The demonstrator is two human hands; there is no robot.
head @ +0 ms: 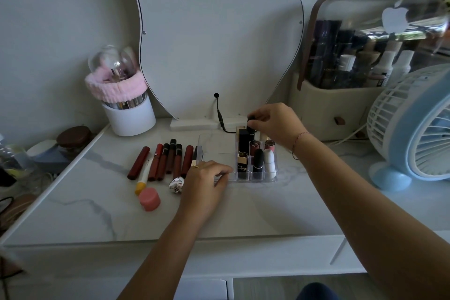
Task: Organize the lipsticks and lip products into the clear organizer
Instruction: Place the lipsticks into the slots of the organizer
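My right hand [275,126] hangs over the back of the clear organizer [214,145], thumb and fingertips [253,126] pinched together on the rounded top of a black lipstick [252,131]. The lipstick stands upright at the rear row of small compartments; I cannot tell whether its base is seated. My left hand [207,182] lies on the marble table [85,202], its fingers curled over the organizer's low front wall (the thumb is hidden from me).

The organizer's right-hand compartments hold other upright lipsticks: a gold-and-black one [242,160], a black bullet-shaped one [258,160] and a white one [270,163] at the front. Its wide left tray shows nothing inside.

Just left of the organizer, a row of dark red lip glosses [168,160] lies side by side on the table, with a yellow-capped white tube [143,177], a pink pot [149,198] and a silver heart-shaped piece [175,184] near them.
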